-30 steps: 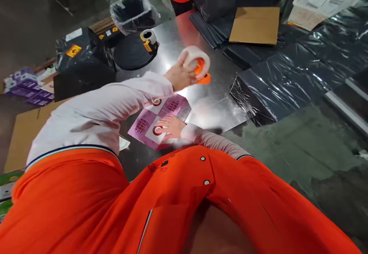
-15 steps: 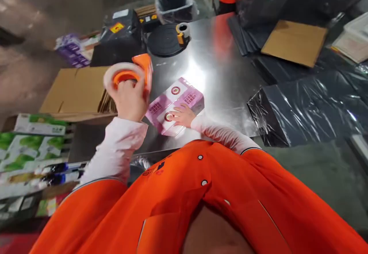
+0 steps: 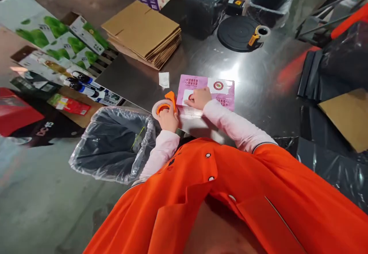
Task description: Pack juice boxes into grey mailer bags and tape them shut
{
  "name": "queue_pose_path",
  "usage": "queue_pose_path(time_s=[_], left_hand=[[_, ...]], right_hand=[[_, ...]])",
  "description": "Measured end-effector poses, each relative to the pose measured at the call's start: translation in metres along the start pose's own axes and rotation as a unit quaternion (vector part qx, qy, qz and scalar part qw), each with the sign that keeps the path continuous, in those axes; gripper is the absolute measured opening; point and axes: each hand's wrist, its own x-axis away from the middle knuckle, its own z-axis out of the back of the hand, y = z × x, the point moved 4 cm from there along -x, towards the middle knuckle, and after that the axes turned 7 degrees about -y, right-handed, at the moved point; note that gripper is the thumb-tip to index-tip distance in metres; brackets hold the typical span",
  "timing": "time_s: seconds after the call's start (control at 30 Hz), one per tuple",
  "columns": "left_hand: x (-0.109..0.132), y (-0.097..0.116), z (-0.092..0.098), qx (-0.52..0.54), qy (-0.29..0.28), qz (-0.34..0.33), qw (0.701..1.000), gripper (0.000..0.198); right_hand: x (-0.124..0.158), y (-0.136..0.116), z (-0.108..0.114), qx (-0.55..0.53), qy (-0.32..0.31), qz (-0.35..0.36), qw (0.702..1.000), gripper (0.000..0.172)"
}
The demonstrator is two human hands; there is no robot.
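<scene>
A pink-and-white carton (image 3: 227, 87) lies on the metal table close to my body, round printed emblems on its top. My left hand (image 3: 169, 120) is wrapped round an orange tape dispenser (image 3: 171, 96) with a roll of clear tape, held low against the carton's left end. On the carton's top rests my right hand (image 3: 200, 99), its fingers curled in; what they pinch, if anything, is hidden.
Flattened cardboard boxes (image 3: 143, 29) are stacked at the table's left, near a small white paper (image 3: 164, 79). Behind are a black turntable (image 3: 234, 35) and another tape dispenser (image 3: 260, 35). A lined bin (image 3: 110, 146) stands at lower left; black wrapping (image 3: 330, 181) lies right.
My view has swung left. The tape dispenser in my left hand has come down from above the table to the carton's left end. My right hand's spread fingers have curled in.
</scene>
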Motion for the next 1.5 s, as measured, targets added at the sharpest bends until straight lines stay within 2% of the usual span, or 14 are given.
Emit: queue_pose_path(time_s=[0.13,0.2,0.27,0.43,0.57,0.7,0.83,0.97,1.07,1.13,1.2,1.23,1.37,1.5], left_hand=[[-0.006,-0.038,0.002,0.063,0.013,0.054,0.996,0.064],[-0.004,-0.053,-0.003,0.104,0.018,0.080,0.991,0.064],[-0.003,-0.066,-0.012,0.136,0.022,0.083,0.987,0.064],[-0.007,-0.102,-0.028,0.196,0.049,0.090,0.975,0.061],[-0.024,-0.107,-0.030,0.200,0.063,0.083,0.974,0.061],[-0.059,-0.067,-0.019,0.216,0.045,0.013,0.975,0.059],[-0.105,0.014,0.017,0.200,0.052,-0.084,0.975,0.064],[-0.136,0.124,0.063,0.193,0.080,-0.227,0.951,0.063],[-0.134,0.205,0.082,0.132,0.015,-0.412,0.902,0.056],[-0.124,0.238,0.088,0.058,-0.031,-0.523,0.850,0.057],[-0.115,0.246,0.093,0.006,-0.027,-0.557,0.830,0.059],[-0.113,0.241,0.096,0.002,-0.006,-0.541,0.841,0.059],[-0.098,0.182,0.096,0.103,0.103,-0.354,0.924,0.060],[-0.057,0.132,0.058,0.154,0.109,-0.203,0.961,0.064]], right_hand=[[-0.082,0.003,0.038,-0.064,0.054,-0.089,0.993,0.065],[-0.116,0.000,0.036,-0.103,0.044,-0.125,0.986,0.069],[-0.135,-0.003,0.025,-0.130,0.025,-0.140,0.981,0.058],[-0.114,0.007,0.023,-0.104,0.024,-0.120,0.987,0.041],[-0.057,0.071,0.057,-0.204,0.081,-0.082,0.972,0.036],[0.025,0.176,0.094,-0.427,0.188,-0.029,0.884,0.039],[0.101,0.252,0.102,-0.532,0.237,-0.076,0.809,0.043],[0.142,0.281,0.093,-0.542,0.280,-0.103,0.786,0.044],[0.155,0.291,0.086,-0.549,0.301,-0.113,0.772,0.044],[0.163,0.297,0.082,-0.553,0.328,-0.128,0.755,0.044],[0.170,0.300,0.077,-0.558,0.357,-0.145,0.735,0.044],[0.173,0.301,0.074,-0.559,0.372,-0.153,0.725,0.044],[0.180,0.297,0.059,-0.558,0.438,-0.178,0.682,0.044],[0.172,0.289,0.053,-0.516,0.490,-0.197,0.674,0.038]])
